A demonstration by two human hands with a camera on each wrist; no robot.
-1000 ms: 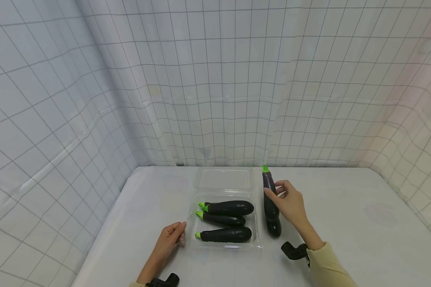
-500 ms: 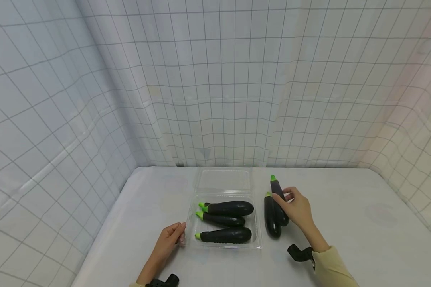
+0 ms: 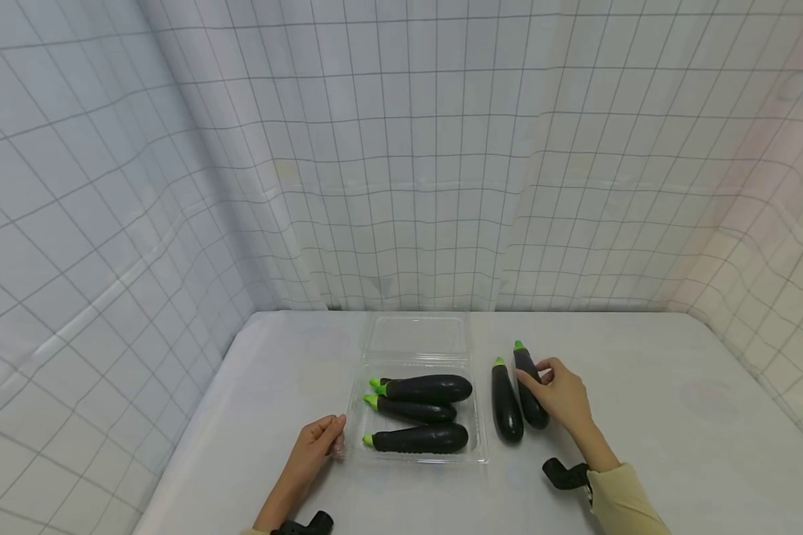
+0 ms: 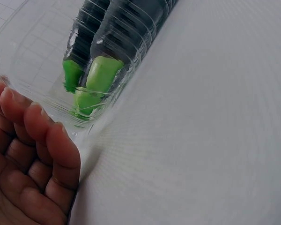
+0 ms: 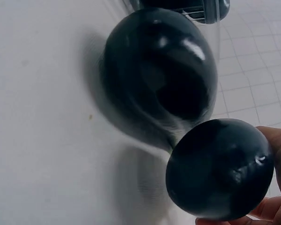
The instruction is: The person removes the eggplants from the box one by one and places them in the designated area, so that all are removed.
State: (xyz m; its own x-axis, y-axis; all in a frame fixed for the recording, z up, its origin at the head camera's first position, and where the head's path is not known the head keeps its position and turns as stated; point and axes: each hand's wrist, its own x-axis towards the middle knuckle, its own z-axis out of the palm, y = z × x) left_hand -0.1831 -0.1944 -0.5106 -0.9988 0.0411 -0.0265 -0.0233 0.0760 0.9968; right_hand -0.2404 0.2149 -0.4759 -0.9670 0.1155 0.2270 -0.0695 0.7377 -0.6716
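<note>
My right hand (image 3: 562,394) grips a dark eggplant (image 3: 526,371) with a green stem. In the right wrist view that eggplant (image 5: 220,171) shows its rounded end, with a shadow on the table beside it. Just left of it another eggplant (image 3: 506,405) lies on the table. My left hand (image 3: 317,446) holds the left rim of a clear plastic clamshell container (image 3: 478,446), its fingers curled at the edge; the thumb is hidden in the left wrist view. Inside the container lie several eggplants (image 3: 421,438), their green stems pointing left.
The container's clear lid (image 3: 416,334) lies folded back behind it. A white table (image 3: 642,386) bears everything, and grid-patterned white curtains (image 3: 401,186) stand around its back and sides. A black wrist camera (image 3: 565,474) sits on the right wrist.
My right hand has moved right and toward me with its eggplant, off the one that lies beside the container, so the two now lie apart. The left hand and container have stayed put.
</note>
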